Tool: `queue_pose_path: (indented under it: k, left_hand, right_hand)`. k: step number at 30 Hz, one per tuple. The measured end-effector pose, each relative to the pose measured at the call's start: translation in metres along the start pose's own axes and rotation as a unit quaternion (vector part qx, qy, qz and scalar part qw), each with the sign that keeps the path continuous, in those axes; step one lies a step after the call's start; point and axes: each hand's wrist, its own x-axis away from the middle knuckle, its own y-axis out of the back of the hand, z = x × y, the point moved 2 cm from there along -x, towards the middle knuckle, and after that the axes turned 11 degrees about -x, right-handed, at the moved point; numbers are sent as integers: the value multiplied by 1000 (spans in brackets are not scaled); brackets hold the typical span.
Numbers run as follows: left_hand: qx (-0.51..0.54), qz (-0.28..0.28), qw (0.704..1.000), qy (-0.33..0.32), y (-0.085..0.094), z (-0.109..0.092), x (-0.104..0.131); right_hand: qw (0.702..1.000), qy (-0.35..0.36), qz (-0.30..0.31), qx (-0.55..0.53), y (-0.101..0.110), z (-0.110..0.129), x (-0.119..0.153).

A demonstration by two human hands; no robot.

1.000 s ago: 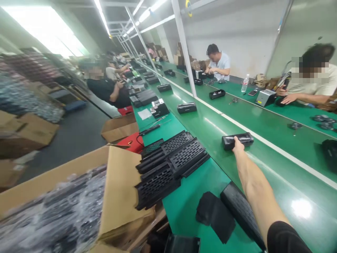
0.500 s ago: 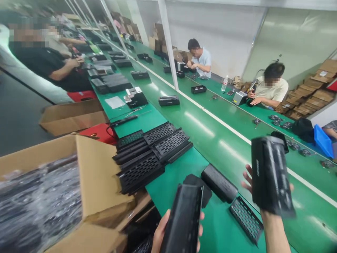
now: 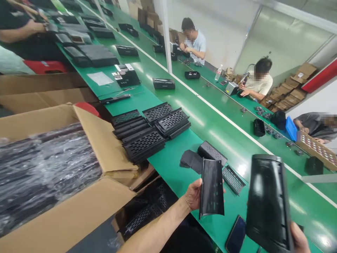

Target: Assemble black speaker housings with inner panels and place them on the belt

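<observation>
In my left hand (image 3: 194, 195) is a curved black plastic panel (image 3: 212, 188), held upright by its long edges with its hollow side towards me. Faint slots show through its lower part. My right hand (image 3: 300, 238) grips a larger-looking black speaker shell (image 3: 265, 200) from its lower right; most of that hand's fingers are hidden behind it. Beyond the panel lie a rounded black housing (image 3: 212, 151), a dark flat sheet pile (image 3: 191, 161) and a slotted grille panel (image 3: 233, 179). Below, between both hands, a phone (image 3: 236, 234) rests on the green table.
Stacks of slotted black panels (image 3: 144, 142) cover the table to the left. Beside them stands an open carton (image 3: 110, 140) of plastic-wrapped parts. A green conveyor (image 3: 195, 112) carries black housings past a white post (image 3: 166, 38). Several co-workers sit across it.
My view has swung right and down. The left hand has lifted its panel, turning the hollow side to me. My right hand has brought the shell lower and nearer, and its printed face no longer shows.
</observation>
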Motion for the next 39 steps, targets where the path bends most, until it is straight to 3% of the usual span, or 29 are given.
queue_pose_path:
  k: [4, 8, 12, 17, 25, 31, 33, 36, 39]
  left_hand:
    - [-40, -10, 999, -15, 2, 14, -3]
    - [-63, -8, 997, -46, -13, 19, -12]
    - [-89, 21, 993, -71, -37, 18, -22]
    - [-106, 53, 989, -90, -55, 20, -35]
    - [-89, 47, 991, -88, -56, 49, -52]
    - [-97, -27, 991, -85, -58, 62, -69]
    - [-103, -49, 988, -102, -61, 60, -75]
    - [-106, -74, 983, -133, -69, 56, -83]
    - [-114, -87, 976, -164, -79, 58, -91]
  right_hand:
    - [997, -59, 46, -30, -29, 51, 10]
    - [989, -10, 116, 88, -51, 80, 7]
    - [972, 66, 117, 193, -55, 82, 4]
    - [965, 97, 109, 219, -54, 89, 9]
    - [953, 48, 171, 246, -33, 76, 6]
    - [957, 48, 174, 225, -8, 71, -14]
    - [967, 71, 142, 199, -1, 66, -7]
    - [981, 127, 4, 146, -1, 46, 16]
    - [966, 179, -134, 126, -17, 24, 33]
